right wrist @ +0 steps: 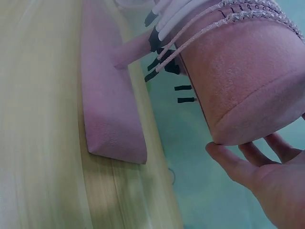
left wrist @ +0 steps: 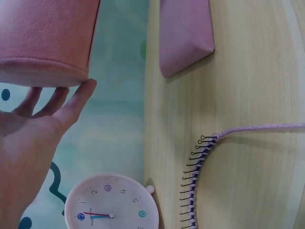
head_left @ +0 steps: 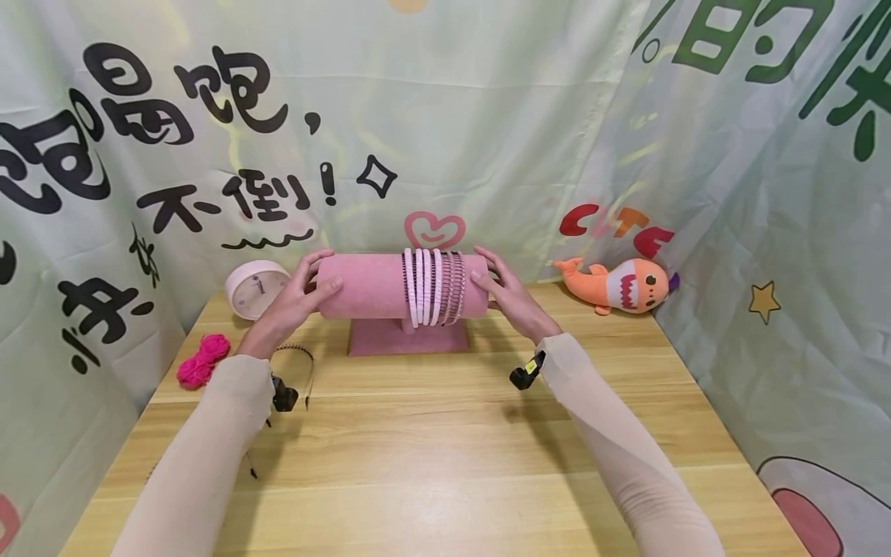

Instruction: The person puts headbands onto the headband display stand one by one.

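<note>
A pink headband stand (head_left: 365, 286) rests upright on the table, its padded roll lying crosswise above a flat base. At the roll's left end, my left hand (head_left: 302, 288) grips with the thumb in front. My right hand (head_left: 511, 298) grips the opposite end in the same way; its fingertips touch the end's rim in the right wrist view. White headbands (head_left: 419, 290) and pinkish beaded headbands (head_left: 454, 290) sit round the roll's right half, with black tips hanging below. Near my left wrist lies another headband (left wrist: 195, 176) with a row of wire loops.
A round white clock (head_left: 256, 290) stands at the back left. Bright pink yarn (head_left: 202, 362) lies at the left edge, and an orange plush shark (head_left: 619, 286) sits at the back right. Printed cloth (head_left: 487, 116) hangs behind the wooden table (head_left: 445, 464).
</note>
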Tool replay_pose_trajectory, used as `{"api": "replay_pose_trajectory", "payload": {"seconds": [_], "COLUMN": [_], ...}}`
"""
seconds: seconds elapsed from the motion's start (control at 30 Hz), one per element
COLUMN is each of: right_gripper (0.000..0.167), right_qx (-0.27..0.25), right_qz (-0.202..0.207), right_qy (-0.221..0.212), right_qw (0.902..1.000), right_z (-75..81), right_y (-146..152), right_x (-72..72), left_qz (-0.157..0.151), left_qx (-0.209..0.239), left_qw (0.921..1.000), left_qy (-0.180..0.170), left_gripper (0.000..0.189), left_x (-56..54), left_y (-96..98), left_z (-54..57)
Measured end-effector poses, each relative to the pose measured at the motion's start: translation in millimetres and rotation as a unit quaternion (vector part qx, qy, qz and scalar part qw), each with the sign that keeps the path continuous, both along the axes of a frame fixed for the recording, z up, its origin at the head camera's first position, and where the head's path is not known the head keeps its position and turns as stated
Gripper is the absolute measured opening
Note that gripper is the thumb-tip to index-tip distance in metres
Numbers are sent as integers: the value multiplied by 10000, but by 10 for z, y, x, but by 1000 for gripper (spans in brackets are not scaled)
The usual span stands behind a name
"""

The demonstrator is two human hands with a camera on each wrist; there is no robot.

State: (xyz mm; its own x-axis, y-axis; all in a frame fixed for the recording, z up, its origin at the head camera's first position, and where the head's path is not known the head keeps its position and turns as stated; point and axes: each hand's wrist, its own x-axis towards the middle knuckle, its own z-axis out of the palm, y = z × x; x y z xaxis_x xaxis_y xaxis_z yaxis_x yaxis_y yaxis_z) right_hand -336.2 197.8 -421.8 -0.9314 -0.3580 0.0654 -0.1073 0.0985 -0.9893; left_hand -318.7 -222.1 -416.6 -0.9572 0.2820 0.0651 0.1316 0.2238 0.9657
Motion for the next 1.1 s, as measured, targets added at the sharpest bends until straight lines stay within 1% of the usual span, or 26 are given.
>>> {"api": "replay_pose_trajectory", "payload": {"seconds": [0.27, 0.43, 0.63, 0.8, 1.0, 1.1], "right_gripper": [69, 71, 66, 65, 65, 65], "right_qx": [-107, -3, 57, 112, 262, 288], "right_qz": [-176, -241, -352, -384, -389, -377], "right_qy": [120, 224, 223, 186, 118, 114], "right_qw": [9997, 9995, 9991, 9990, 9988, 9988], "right_z": [-35, -39, -29, -40, -44, -40], "right_y": [-7, 6, 31, 107, 265, 348], "right_x": [17, 36, 93, 169, 293, 346], "left_qz": [24, 83, 99, 52, -24, -18], "left_qx": [8, -13, 6, 44, 99, 45], "left_qw": [10000, 9999, 9997, 9997, 9996, 9996], "left_qy": [41, 97, 234, 245, 265, 284], "left_gripper": [78, 76, 73, 72, 72, 73], "left_x": [11, 15, 31, 86, 169, 214], "left_y": [-3, 11, 55, 130, 254, 327], "left_z": [-5, -18, -36, -51, -68, -71]}}
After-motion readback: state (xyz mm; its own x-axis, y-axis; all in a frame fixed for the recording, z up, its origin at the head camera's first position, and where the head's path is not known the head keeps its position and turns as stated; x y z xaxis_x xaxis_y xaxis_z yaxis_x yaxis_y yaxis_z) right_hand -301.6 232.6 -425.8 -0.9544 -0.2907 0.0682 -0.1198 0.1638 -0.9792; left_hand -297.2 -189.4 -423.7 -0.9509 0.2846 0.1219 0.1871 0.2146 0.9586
